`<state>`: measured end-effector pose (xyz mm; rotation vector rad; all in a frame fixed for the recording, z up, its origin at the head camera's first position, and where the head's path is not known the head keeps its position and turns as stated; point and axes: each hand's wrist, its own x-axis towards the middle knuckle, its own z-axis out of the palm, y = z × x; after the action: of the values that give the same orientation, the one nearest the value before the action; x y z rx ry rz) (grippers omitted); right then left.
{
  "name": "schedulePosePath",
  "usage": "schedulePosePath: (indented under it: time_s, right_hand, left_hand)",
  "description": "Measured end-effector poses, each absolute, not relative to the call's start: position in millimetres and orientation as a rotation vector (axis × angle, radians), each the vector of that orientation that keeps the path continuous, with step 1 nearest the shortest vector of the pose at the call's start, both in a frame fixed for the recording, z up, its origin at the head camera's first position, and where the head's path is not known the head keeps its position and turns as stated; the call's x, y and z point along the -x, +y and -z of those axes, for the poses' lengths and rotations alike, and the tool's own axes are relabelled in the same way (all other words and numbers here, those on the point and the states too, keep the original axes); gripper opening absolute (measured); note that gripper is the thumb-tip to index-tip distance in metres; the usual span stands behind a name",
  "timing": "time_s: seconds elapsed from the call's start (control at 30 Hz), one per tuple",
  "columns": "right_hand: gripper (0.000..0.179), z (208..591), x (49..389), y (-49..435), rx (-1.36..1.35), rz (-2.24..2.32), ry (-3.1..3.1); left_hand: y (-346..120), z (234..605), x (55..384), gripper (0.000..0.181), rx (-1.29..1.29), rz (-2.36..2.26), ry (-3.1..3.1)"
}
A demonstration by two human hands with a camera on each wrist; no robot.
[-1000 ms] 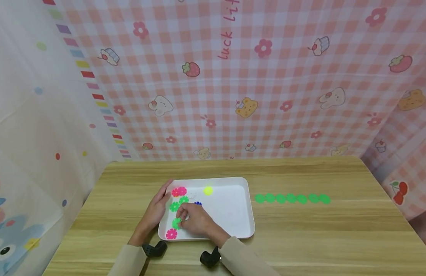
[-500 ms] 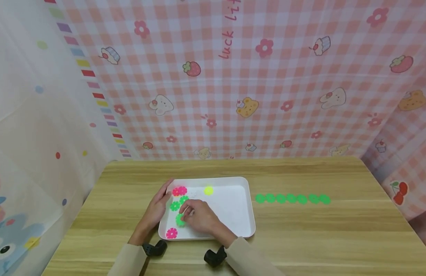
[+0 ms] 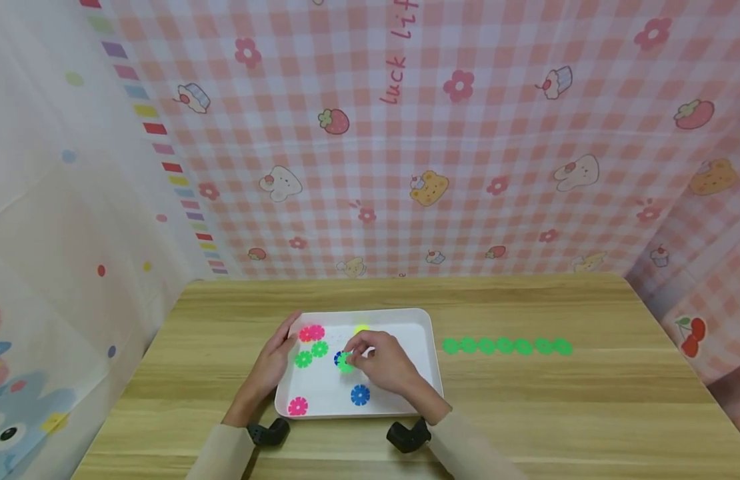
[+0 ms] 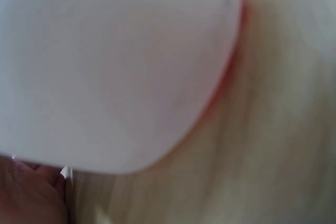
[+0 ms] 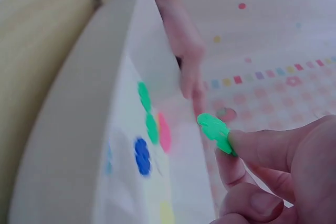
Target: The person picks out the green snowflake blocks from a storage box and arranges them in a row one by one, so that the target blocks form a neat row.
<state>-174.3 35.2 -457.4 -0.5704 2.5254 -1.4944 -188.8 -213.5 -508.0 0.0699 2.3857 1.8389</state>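
Note:
My right hand (image 3: 389, 365) pinches a green snowflake-shaped plastic disc (image 3: 345, 364) between thumb and fingertips, above the white tray (image 3: 400, 400). The right wrist view shows that green disc (image 5: 214, 130) held by its edge, apart from the tray. At the tray's left side, my left hand (image 3: 269, 368) grips the rim. Two green discs (image 3: 319, 349) and pink-red discs (image 3: 313, 333) lie near the left hand. A dark blue disc (image 3: 337, 359) is partly covered by the held one. A lighter blue disc (image 3: 361, 395) and a pink disc (image 3: 298, 406) lie along the near side.
A row of several green discs (image 3: 505, 345) lies on the wooden table (image 3: 556, 413), right of the tray. A yellow disc (image 3: 362, 328) is partly hidden behind the right hand. Behind the table hangs a checked pink cloth (image 3: 346, 233). Black wrist devices (image 3: 409, 435) sit under both wrists.
My right hand has lifted the green disc and carried it rightward and slightly up across the tray, uncovering the lighter blue disc. My left hand stays at the tray's rim.

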Motion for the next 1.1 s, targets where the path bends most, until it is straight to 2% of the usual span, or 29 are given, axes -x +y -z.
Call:
schedulePosePath:
  time_s: [0.63, 1.1]
  right_hand:
    - [0.008, 443, 182, 136, 0.184, 1.658, 2.599]
    - [0.023, 453, 183, 238, 0.065, 1.667, 2.69]
  left_hand:
    - [-214, 509, 188, 0.049, -0.104, -1.841, 2.406]
    - [-215, 511, 189, 0.049, -0.116, -1.844, 2.428]
